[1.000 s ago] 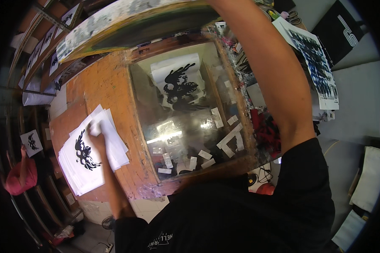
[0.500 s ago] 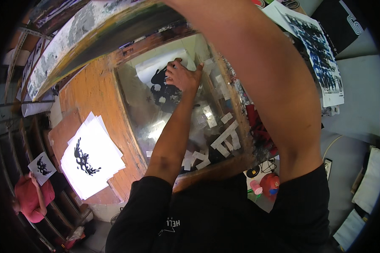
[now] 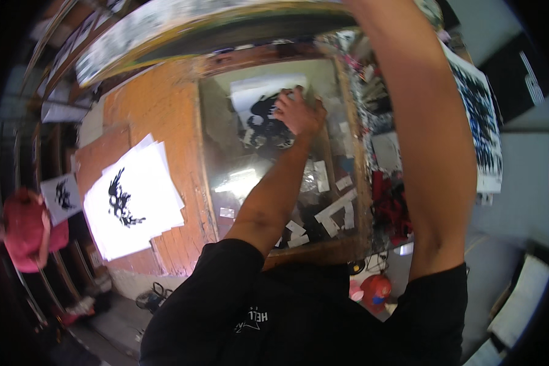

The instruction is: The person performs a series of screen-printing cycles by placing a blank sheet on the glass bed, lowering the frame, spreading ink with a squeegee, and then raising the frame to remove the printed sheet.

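Note:
My left hand (image 3: pixel 301 114) rests on a white sheet (image 3: pixel 245 91) with a black splashed design, its fingers spread over the right part of the print. The sheet lies on a glass panel (image 3: pixel 226 152) set in a wooden frame, towards its far end. Part of the sheet looks curled. My right arm (image 3: pixel 430 140) reaches up past the top edge of the picture, so the right hand is out of view. Close to that arm, a long paint-stained frame (image 3: pixel 213 27) spans the far side, raised above the glass.
Left of the glass, a stack of white sheets (image 3: pixel 131 195) with a black print on top lies on the wooden tabletop (image 3: pixel 177 116). Pale tape pieces (image 3: pixel 335 213) cover the near right of the glass. At far left, a person in red (image 3: pixel 33 232) holds a printed sheet (image 3: pixel 62 198).
The whole view has shifted, moving the table scene rightward in the picture. My left hand stays on the sheet, which shows slightly flatter. The person in red has shifted.

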Demonstrator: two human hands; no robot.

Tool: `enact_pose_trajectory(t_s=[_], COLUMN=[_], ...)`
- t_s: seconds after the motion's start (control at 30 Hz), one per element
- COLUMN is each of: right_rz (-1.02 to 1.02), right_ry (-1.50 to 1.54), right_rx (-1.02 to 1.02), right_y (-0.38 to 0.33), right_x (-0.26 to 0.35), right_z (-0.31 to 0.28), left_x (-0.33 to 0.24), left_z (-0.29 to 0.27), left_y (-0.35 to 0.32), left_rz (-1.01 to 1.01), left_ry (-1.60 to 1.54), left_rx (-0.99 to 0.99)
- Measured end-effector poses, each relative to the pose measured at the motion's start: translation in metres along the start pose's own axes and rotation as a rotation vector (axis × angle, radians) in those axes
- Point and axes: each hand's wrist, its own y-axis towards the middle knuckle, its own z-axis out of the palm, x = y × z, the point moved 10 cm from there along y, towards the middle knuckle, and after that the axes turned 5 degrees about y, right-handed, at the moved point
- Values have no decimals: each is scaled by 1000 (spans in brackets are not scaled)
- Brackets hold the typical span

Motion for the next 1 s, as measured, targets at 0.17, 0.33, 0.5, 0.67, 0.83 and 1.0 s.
enact_pose_trajectory(t_s=[0.17, 0.33, 0.5, 0.67, 0.83, 1.0], right_rz=[212, 31, 94, 93, 35, 23], right_ry=[75, 35, 86, 174, 186, 147], right_rx=[143, 71, 68, 76, 108, 109], right_y=[5, 13, 19, 31, 41, 46], right_x=[-11, -32, -44, -82, -99, -123], right_z=[-3, 19, 34, 20, 20, 16], left_x=[-19, 1, 68, 175, 290, 361], left_z=[1, -13, -50, -99, -203, -209], left_y=[-13, -29, -82, -170, -231, -336], left_rz=[160, 350, 385, 146, -190, -553], left_ry=[-20, -38, -698, -866, -770, -358], left_rx=[316, 367, 361, 266, -113, 310])
